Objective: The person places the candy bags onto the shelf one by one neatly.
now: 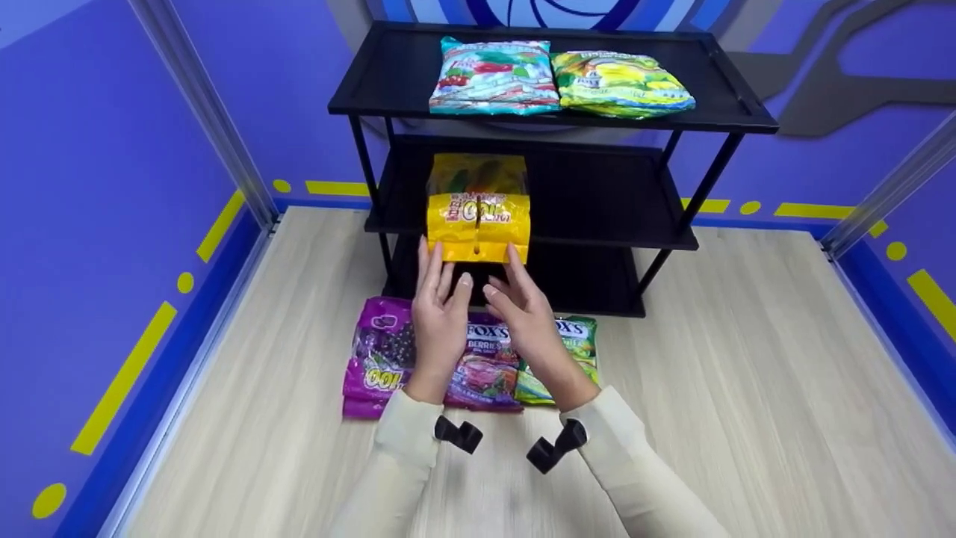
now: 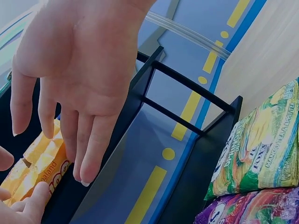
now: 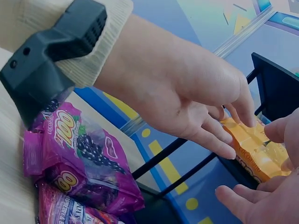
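A yellow candy bag [image 1: 478, 217] with a clear window lies on the middle shelf, its bottom edge sticking out over the front. My left hand [image 1: 441, 321] touches its lower left corner with fingers stretched forward. At the lower right corner, my right hand [image 1: 532, 321] reaches with extended fingertips close against the bag. Both thumbs stand apart from it, pointing inward. In the left wrist view the right hand [image 2: 84, 65] shows its palm, fingers straight. The right wrist view has the left hand [image 3: 182, 88] beside the yellow bag [image 3: 257, 149]; the bag is partly hidden by fingers.
The black three-tier rack [image 1: 612, 194] holds a teal candy bag [image 1: 494, 78] and a yellow-green one [image 1: 624, 82] on top. Below the hands, a purple grape bag [image 1: 377, 355], a berries bag [image 1: 485, 373] and a green bag [image 1: 579, 366] lie on the wooden table [image 1: 747, 388].
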Available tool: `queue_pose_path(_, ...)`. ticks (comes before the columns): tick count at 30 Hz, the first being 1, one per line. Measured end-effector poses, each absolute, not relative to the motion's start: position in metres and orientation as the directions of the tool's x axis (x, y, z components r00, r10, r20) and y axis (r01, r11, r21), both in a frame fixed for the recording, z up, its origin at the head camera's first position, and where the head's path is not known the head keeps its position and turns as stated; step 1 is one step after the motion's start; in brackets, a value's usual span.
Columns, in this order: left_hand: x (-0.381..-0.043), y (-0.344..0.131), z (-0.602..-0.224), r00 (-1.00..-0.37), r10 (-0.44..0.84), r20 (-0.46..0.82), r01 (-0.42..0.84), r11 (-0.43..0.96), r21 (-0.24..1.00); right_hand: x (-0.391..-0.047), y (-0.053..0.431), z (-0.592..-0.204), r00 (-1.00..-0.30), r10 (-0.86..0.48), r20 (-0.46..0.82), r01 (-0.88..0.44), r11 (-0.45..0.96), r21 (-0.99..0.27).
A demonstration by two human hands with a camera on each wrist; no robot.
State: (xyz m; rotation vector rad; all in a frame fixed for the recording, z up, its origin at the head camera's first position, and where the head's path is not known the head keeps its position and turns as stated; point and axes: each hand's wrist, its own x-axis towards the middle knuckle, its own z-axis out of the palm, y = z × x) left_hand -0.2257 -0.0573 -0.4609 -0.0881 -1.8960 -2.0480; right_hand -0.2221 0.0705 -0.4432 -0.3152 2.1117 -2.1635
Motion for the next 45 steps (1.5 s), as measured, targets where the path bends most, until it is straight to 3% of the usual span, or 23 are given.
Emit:
queue_pose_path(33,-0.249,-0.062,-0.456,-0.948,-0.184,0.261,0.270,-0.028,0.962,-0.247,0.069,-0.438,-0.974,-0.225,0.017,-0.011,-0.025,-1.000)
queue_pose_path(45,-0.239,-0.062,-0.428,-0.961,-0.166,0.220,0.229,-0.033,0.973,-0.255,0.069,-0.437,-0.975,-0.220,-0.002,-0.003,0.023,-1.000)
